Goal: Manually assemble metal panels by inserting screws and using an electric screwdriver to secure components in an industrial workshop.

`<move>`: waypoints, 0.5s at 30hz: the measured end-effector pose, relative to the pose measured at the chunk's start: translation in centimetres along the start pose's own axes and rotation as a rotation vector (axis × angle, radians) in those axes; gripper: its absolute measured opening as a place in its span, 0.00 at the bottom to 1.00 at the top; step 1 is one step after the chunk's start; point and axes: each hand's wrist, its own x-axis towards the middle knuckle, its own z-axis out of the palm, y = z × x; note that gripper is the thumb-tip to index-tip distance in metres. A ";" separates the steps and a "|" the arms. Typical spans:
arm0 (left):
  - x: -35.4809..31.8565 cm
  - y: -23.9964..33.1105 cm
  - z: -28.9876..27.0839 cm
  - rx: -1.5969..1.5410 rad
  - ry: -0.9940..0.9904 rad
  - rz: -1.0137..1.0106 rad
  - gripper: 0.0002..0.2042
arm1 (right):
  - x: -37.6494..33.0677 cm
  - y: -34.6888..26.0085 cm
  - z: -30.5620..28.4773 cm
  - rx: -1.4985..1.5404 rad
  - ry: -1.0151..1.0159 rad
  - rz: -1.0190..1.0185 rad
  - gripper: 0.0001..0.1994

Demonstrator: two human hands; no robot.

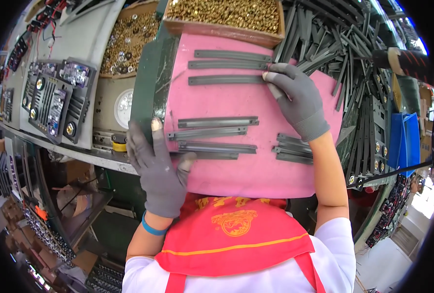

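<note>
Three upper strips point(228, 64), long axes sideways

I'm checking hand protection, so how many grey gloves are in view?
2: one glove on the left hand, by the left edge of the pink mat; the other glove on the right hand, at ends of grey strips. More could be hidden in clutter.
</note>
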 end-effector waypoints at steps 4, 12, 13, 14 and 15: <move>-1.7 0.7 1.1 0.011 -0.018 0.076 0.36 | 0.3 -1.2 0.3 -0.008 -0.058 -0.111 0.08; -0.2 2.2 1.7 0.015 -0.150 0.219 0.23 | -1.1 -1.0 -0.5 0.210 -0.086 0.075 0.08; -0.3 2.2 1.7 -0.001 -0.120 0.202 0.22 | -1.5 -1.5 -1.2 0.161 -0.123 0.169 0.09; -0.5 2.3 1.7 -0.015 -0.091 0.184 0.22 | -2.2 -2.4 -1.6 0.165 -0.123 0.167 0.09; -0.8 2.0 1.7 -0.010 -0.087 0.184 0.22 | -3.1 -3.6 -2.2 0.258 -0.311 0.160 0.09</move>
